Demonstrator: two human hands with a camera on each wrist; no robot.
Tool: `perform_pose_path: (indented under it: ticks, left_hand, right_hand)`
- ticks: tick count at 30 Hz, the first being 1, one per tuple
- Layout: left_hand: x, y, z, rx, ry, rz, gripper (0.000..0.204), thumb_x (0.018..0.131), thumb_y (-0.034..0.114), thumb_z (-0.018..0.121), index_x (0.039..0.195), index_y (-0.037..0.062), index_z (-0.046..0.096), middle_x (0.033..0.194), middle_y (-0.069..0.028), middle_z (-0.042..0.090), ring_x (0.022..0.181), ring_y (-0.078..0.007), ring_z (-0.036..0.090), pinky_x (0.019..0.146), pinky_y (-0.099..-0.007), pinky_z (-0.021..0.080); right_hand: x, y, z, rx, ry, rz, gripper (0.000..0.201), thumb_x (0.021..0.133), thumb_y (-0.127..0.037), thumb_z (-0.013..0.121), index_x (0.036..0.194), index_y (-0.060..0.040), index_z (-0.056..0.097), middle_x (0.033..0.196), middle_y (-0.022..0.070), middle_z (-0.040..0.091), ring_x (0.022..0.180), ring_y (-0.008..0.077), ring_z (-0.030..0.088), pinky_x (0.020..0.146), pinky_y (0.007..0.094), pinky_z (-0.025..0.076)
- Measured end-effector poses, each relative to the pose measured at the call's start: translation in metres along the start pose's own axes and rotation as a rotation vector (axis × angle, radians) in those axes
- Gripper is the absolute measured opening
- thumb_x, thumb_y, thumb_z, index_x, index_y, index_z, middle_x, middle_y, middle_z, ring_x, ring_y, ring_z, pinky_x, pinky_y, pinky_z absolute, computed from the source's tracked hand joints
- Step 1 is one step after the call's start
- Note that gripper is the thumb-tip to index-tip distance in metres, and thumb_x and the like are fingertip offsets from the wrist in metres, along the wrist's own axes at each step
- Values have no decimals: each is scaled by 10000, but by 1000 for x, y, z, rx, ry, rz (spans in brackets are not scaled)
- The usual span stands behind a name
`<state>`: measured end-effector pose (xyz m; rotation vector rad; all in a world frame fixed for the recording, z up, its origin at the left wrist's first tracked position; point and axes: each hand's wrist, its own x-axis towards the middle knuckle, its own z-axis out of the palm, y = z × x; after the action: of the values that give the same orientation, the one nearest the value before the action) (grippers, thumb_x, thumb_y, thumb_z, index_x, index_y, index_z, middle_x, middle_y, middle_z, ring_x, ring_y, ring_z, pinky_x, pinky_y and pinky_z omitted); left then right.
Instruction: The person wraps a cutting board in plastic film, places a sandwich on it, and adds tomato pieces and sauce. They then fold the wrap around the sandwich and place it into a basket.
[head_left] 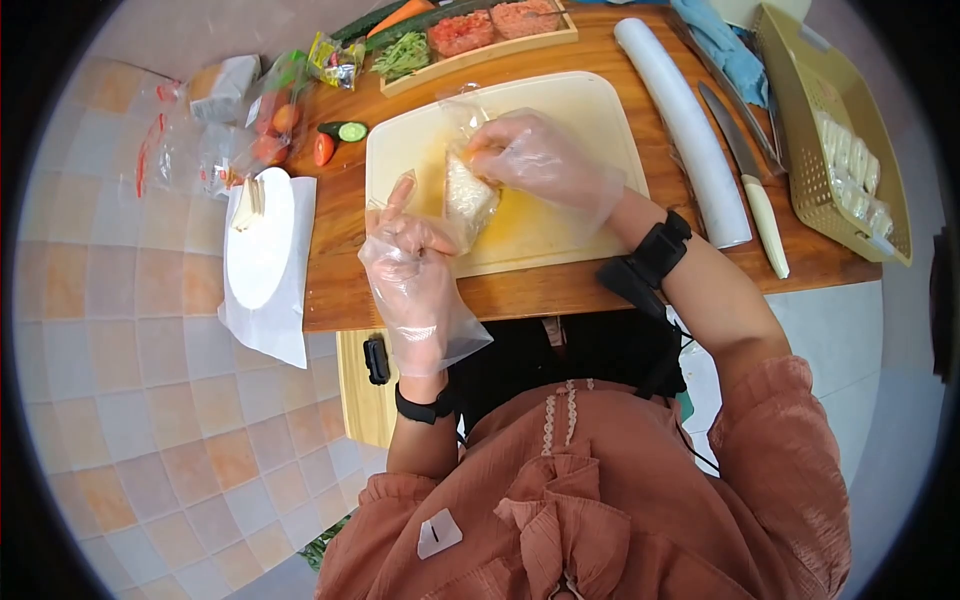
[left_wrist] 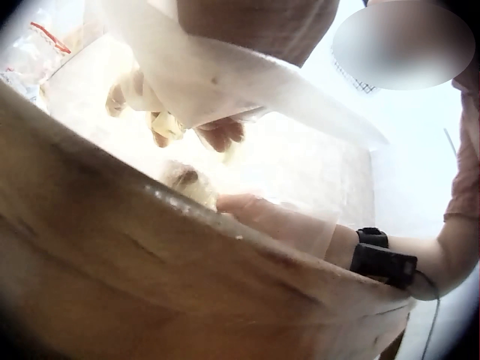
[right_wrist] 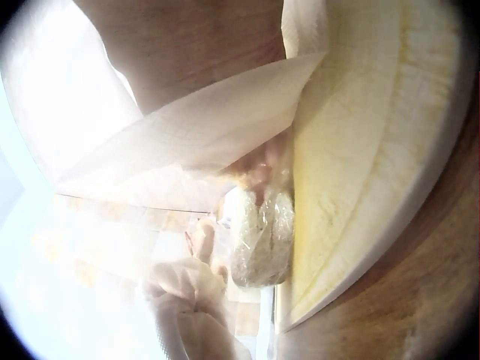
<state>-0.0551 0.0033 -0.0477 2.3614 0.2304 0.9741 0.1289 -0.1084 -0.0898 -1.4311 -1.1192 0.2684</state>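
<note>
A wedge-shaped sandwich in clear plastic film (head_left: 468,200) stands on the cream cutting board (head_left: 590,120) in the head view. My right hand (head_left: 540,165), in a loose clear glove, pinches the film at its upper right side. In the right wrist view the right fingertips press on top of the wrapped sandwich (right_wrist: 262,244). My gloved left hand (head_left: 410,280) is just left of the sandwich, one finger pointing up and the others loosely bent. The right wrist view shows a gap between the left hand (right_wrist: 191,300) and the sandwich.
A film roll (head_left: 685,130) and a white-handled knife (head_left: 750,190) lie right of the board. The basket (head_left: 860,60) holds several wrapped pieces. Behind is a wooden tray (head_left: 490,62) of shredded and chopped fillings. A white oval plate (head_left: 255,270) and bagged tomatoes (head_left: 275,125) are left.
</note>
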Motion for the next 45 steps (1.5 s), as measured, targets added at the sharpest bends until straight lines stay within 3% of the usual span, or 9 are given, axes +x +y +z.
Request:
perform_pose_path:
  ticks: [3, 9, 17, 21, 23, 24, 26, 29, 45]
  left_hand:
    - [0, -1, -1, 39, 11, 26, 255, 706, -194, 514, 623, 46, 536, 669, -97, 573, 1258, -358, 644, 1189, -491, 310]
    - [-2, 0, -5, 77, -2, 42, 270, 683, -206, 505, 596, 47, 544, 655, -62, 600, 850, -253, 728, 1210, -571, 305]
    - [-3, 7, -3, 154, 39, 103, 231, 658, -200, 512, 606, 24, 526, 612, -83, 534, 599, -267, 546, 1218, -551, 327]
    - [0, 8, -4, 151, 21, 151, 223, 649, -197, 512, 604, 21, 526, 606, -94, 525, 590, -278, 551, 1189, -548, 377]
    - [1, 9, -3, 148, 53, 241, 212, 626, -193, 513, 608, 17, 538, 602, -107, 525, 590, -293, 566, 969, -448, 552]
    - [0, 12, -4, 149, 52, 243, 212, 626, -193, 513, 608, 17, 538, 602, -107, 525, 590, -293, 566, 969, -448, 552]
    - [-1, 19, -7, 139, 1, 162, 206, 603, -190, 510, 618, 11, 555, 607, -117, 537, 601, -300, 590, 673, -365, 531]
    - [-3, 16, -5, 69, -4, 167, 205, 590, -162, 590, 628, 37, 554, 649, -111, 557, 661, -322, 598, 594, -393, 456]
    - [-5, 16, -1, 145, -9, 173, 324, 663, -161, 557, 862, 56, 693, 932, -125, 703, 936, -350, 657, 837, -415, 531]
  right_hand:
    - [0, 4, 2, 42, -21, 40, 212, 888, -136, 702, 1004, 41, 713, 773, 87, 689, 704, 134, 637, 663, 295, 504]
    - [-1, 6, 0, 11, -6, -84, 200, 907, -134, 689, 1005, 40, 705, 762, 61, 678, 671, 110, 602, 630, 277, 483]
    - [0, 8, 0, 92, -26, 14, 208, 912, -145, 695, 1007, 39, 701, 762, 58, 679, 673, 104, 603, 625, 275, 483]
    - [1, 6, 1, 56, -10, 14, 207, 909, -142, 688, 1001, 44, 700, 753, 64, 678, 665, 108, 602, 617, 277, 481]
    - [0, -1, -1, 12, -27, 11, 206, 903, -136, 680, 992, 49, 702, 742, 68, 676, 659, 111, 603, 615, 280, 483]
    - [0, 0, -1, 13, -26, 10, 206, 903, -136, 680, 992, 49, 702, 742, 68, 676, 659, 111, 603, 615, 280, 483]
    - [0, 2, 0, 26, -20, 11, 206, 897, -130, 672, 988, 52, 705, 739, 70, 678, 663, 113, 609, 622, 281, 487]
    - [0, 7, 1, 34, -14, -9, 212, 895, -130, 677, 997, 53, 707, 742, 72, 681, 677, 117, 623, 641, 283, 501]
    - [3, -2, -7, 0, -92, 4, 149, 879, 0, 634, 1006, 54, 690, 871, 90, 704, 803, 133, 666, 741, 284, 546]
